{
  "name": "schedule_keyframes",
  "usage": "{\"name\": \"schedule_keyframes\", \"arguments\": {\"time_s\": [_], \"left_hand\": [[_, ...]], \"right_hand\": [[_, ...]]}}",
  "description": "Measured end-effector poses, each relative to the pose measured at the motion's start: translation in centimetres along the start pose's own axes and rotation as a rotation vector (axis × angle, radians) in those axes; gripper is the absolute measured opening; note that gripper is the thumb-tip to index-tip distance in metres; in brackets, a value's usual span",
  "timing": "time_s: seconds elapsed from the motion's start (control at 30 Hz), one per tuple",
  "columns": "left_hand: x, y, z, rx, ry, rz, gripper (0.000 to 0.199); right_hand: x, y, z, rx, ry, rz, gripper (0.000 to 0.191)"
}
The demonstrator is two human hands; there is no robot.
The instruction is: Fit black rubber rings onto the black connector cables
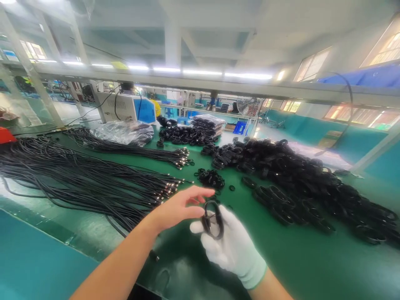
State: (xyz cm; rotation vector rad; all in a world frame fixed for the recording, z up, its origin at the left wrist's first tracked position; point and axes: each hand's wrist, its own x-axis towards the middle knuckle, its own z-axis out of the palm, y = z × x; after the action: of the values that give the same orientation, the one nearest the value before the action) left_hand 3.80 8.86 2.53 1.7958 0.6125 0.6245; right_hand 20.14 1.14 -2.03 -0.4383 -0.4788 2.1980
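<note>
White glove, pale green cuff, right hand [229, 246]; left bare.

Long cables [62, 166], red object [6, 136] cut off by left edge

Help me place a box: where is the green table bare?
Bare tabletop lies right of the gloved right hand, nearer than the coiled cables; a narrow strip divides the two straight-cable bundles. Those bundles crowd the left, coils the far right.

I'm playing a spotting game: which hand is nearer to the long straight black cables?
The left hand, close beside the ends of the long cables. The right hand, gloved, is farther right, holding a black loop.
</note>
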Motion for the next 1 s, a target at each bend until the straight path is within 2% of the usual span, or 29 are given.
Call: {"name": "schedule_keyframes", "arguments": {"time_s": [0.07, 0.1, 0.17, 0.23, 0.3, 0.37, 0.5, 0.6, 0.77, 0.87, 0.93, 1.0], "left_hand": [[0.3, -0.5, -0.2, -0.173, -0.111, 0.014, 0.040], [0.4, -0.6, -0.2, -0.201, -0.115, 0.002, 0.036], [0.7, -0.7, 0.0, -0.105, -0.034, -0.040, 0.029], [0.8, -0.4, 0.4, 0.089, 0.073, -0.067, 0.023], [0.6, -0.1, 0.8, 0.239, 0.180, -0.045, 0.022], [0.0, 0.1, 1.2, 0.320, 0.263, -0.011, 0.024], [-1.1, -0.5, 2.2, 0.460, 0.303, 0.052, 0.036], [-1.5, -1.5, 3.1, 0.557, 0.377, 0.108, 0.036], [-0.9, -2.2, 4.1, 0.536, 0.537, 0.128, 0.030], [-0.2, -1.2, 3.5, 0.558, 0.490, 0.043, 0.024], [0.2, -0.4, 2.4, 0.453, 0.397, -0.002, 0.018], [0.3, -0.1, 1.2, 0.296, 0.371, -0.028, 0.021]], "right_hand": [[0.1, 0.0, 0.2, -0.057, 0.018, 0.027, 0.055], [0.2, -0.1, 0.2, -0.126, 0.054, -0.014, 0.058], [0.3, -0.2, 0.2, -0.331, 0.158, -0.171, 0.054], [0.3, -0.4, 0.2, -0.526, 0.237, -0.312, 0.051], [0.1, -0.6, 0.1, -0.607, 0.233, -0.347, 0.056], [-0.1, -0.7, -0.1, -0.584, 0.197, -0.326, 0.053], [-0.1, -0.5, -0.2, -0.576, 0.156, -0.285, 0.053], [0.1, 0.0, -0.2, -0.560, 0.120, -0.283, 0.056], [0.3, 0.6, -0.4, -0.457, 0.065, -0.282, 0.048], [0.2, 0.4, -1.0, -0.356, 0.000, -0.268, 0.037], [0.0, 0.1, -1.5, -0.244, -0.065, -0.237, 0.033], [-0.1, -0.3, -1.6, -0.162, -0.101, -0.210, 0.040]]}}
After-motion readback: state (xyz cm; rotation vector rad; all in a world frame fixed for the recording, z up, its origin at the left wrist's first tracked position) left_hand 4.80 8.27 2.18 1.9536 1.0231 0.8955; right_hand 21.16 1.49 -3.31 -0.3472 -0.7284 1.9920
